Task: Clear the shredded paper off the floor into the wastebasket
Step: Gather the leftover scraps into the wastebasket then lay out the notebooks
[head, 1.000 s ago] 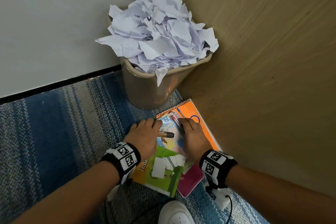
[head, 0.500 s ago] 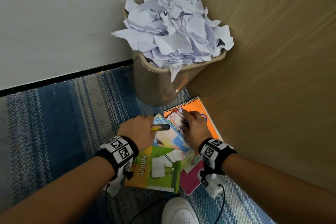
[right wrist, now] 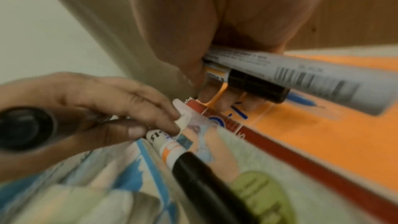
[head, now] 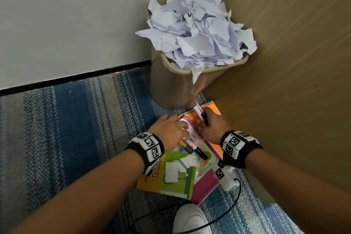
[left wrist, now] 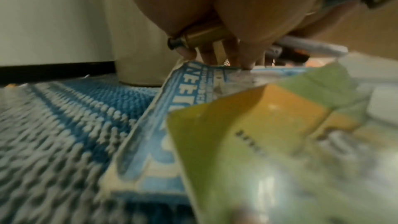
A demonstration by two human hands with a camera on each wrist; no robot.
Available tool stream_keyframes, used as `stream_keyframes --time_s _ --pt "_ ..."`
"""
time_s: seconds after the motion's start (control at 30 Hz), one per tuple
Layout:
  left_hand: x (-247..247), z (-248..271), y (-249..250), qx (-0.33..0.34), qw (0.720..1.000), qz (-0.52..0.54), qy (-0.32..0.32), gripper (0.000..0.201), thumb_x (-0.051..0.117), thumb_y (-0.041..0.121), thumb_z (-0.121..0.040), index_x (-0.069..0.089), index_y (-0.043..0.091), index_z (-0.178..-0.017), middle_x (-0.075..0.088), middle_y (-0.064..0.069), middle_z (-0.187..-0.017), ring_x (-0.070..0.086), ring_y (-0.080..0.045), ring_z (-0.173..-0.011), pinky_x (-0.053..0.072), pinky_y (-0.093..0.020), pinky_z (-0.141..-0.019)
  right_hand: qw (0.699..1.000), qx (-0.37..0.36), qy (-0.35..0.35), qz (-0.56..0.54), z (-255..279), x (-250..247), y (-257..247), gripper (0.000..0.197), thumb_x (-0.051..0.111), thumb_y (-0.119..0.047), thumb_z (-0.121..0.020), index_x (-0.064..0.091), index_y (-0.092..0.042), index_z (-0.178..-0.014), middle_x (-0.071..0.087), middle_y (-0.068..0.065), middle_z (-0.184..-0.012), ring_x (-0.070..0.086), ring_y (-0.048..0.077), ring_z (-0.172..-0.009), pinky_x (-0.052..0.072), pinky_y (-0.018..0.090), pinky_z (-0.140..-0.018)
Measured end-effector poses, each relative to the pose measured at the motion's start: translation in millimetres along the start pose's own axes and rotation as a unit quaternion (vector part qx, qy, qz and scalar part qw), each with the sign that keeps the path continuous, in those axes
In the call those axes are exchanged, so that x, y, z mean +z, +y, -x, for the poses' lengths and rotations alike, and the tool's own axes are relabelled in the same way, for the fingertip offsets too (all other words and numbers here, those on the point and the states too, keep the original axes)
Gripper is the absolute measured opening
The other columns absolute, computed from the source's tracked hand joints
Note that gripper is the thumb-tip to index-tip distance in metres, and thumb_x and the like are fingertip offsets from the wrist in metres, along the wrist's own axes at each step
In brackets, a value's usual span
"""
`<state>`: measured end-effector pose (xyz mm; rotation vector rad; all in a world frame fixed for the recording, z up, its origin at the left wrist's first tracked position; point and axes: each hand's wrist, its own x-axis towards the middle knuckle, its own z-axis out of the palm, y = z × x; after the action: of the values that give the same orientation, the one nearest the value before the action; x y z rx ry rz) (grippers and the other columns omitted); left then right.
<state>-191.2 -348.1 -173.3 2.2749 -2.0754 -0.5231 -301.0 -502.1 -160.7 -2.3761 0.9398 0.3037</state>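
Blue striped carpet (head: 66, 129) runs into a corner of white wall and wood panel. On it, the left hand (head: 169, 131) grips markers and pinches a small white paper scrap (right wrist: 183, 117) over a pile of booklets (head: 174, 175). Just beside it, the right hand (head: 210, 127) is curled round several pens (right wrist: 301, 76) above an orange spiral notebook (head: 212, 108). Beyond both, the beige wastebasket (head: 171, 85) stands heaped with shredded paper (head: 197, 30).

Even, soft indoor light in the head view; both wrist views dimmer, heavily blurred, stretched at the edges.
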Motion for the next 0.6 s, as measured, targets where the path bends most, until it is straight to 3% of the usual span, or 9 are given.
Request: stream_keyframes --time_s 0.13,0.2,0.23,0.33,0.4,0.43,0.5,0.53,0.6 --pt "-5 -13 9 0.028 0.996 -0.074 -0.038 0.041 0.040 0.015 -0.096 0.045 0.025 -0.135 0.048 0.000 -0.131 0.037 -0.022 -0.125 0.030 -0.041 -0.100 0.998 -0.029 0.000 0.057 5 -4 0 0.015 0.053 -0.027 -0.095 0.046 -0.016 -0.103 0.065 0.010 -0.094 0.061 0.035 -0.089 0.034 0.028 -0.063" --pt "-6 -11 4 0.030 0.992 -0.113 -0.043 0.037 0.036 0.015 -0.097 0.044 0.020 -0.133 0.045 -0.005 -0.131 0.037 -0.026 -0.124 0.029 -0.042 -0.100 0.998 -0.033 -0.020 0.055 8 -1 3 0.019 0.059 -0.030 -0.093 0.043 -0.021 -0.088 0.056 -0.003 -0.076 0.057 0.028 -0.076 0.031 0.027 -0.054" --pt "-6 -6 -2 0.019 0.992 -0.121 -0.039 0.037 0.036 0.014 -0.096 0.044 0.018 -0.132 0.044 -0.006 -0.131 0.038 -0.027 -0.123 0.030 -0.042 -0.099 0.997 -0.033 -0.030 0.060 9 0 3 0.025 0.061 -0.033 -0.091 0.040 -0.024 -0.081 0.048 -0.010 -0.069 0.051 0.020 -0.068 0.028 0.020 -0.049" --pt "-2 20 -33 -0.073 0.995 -0.061 0.000 0.040 0.047 0.018 -0.086 0.045 0.016 -0.126 0.048 -0.005 -0.123 0.047 -0.027 -0.114 0.035 -0.039 -0.094 0.994 -0.056 -0.070 0.055 12 4 -6 0.031 0.064 -0.040 -0.090 0.040 -0.028 -0.073 0.043 -0.012 -0.063 0.044 0.012 -0.061 0.029 0.014 -0.048" --pt "2 46 -56 -0.146 0.984 0.044 0.087 0.037 0.046 0.031 -0.078 0.055 0.012 -0.108 0.055 -0.009 -0.104 0.056 -0.032 -0.098 0.042 -0.039 -0.084 0.988 -0.094 -0.118 0.037 16 5 -23 0.027 0.062 -0.041 -0.092 0.042 -0.032 -0.075 0.047 -0.012 -0.065 0.047 0.007 -0.060 0.030 0.017 -0.051" --pt "5 58 -65 -0.177 0.970 0.105 0.126 0.038 0.041 0.035 -0.073 0.059 0.009 -0.095 0.057 -0.012 -0.094 0.059 -0.035 -0.088 0.046 -0.039 -0.076 0.983 -0.112 -0.148 0.013 17 6 -35 0.024 0.060 -0.038 -0.093 0.044 -0.033 -0.077 0.048 -0.012 -0.066 0.047 0.001 -0.058 0.031 0.018 -0.052" --pt "7 85 -78 -0.259 0.918 0.235 0.189 0.027 0.043 0.032 -0.074 0.057 0.009 -0.078 0.054 -0.014 -0.083 0.057 -0.035 -0.076 0.046 -0.037 -0.066 0.968 -0.130 -0.202 -0.078 17 10 -63 0.012 0.057 -0.028 -0.096 0.051 -0.027 -0.086 0.053 -0.010 -0.069 0.048 0.002 -0.055 0.039 0.019 -0.057" --pt "8 92 -84 -0.304 0.886 0.285 0.205 0.017 0.047 0.027 -0.080 0.051 0.012 -0.073 0.053 -0.013 -0.080 0.053 -0.033 -0.074 0.041 -0.035 -0.064 0.958 -0.131 -0.219 -0.131 17 10 -78 0.007 0.056 -0.022 -0.097 0.052 -0.020 -0.093 0.056 -0.004 -0.072 0.050 0.008 -0.056 0.043 0.024 -0.058" --pt "3 106 -95 -0.375 0.799 0.410 0.232 0.022 0.053 0.019 -0.087 0.047 0.018 -0.067 0.052 -0.008 -0.072 0.049 -0.029 -0.068 0.037 -0.033 -0.061 0.934 -0.142 -0.246 -0.216 15 15 -113 0.006 0.053 -0.011 -0.098 0.048 -0.012 -0.099 0.058 0.006 -0.079 0.052 0.016 -0.058 0.045 0.026 -0.055"
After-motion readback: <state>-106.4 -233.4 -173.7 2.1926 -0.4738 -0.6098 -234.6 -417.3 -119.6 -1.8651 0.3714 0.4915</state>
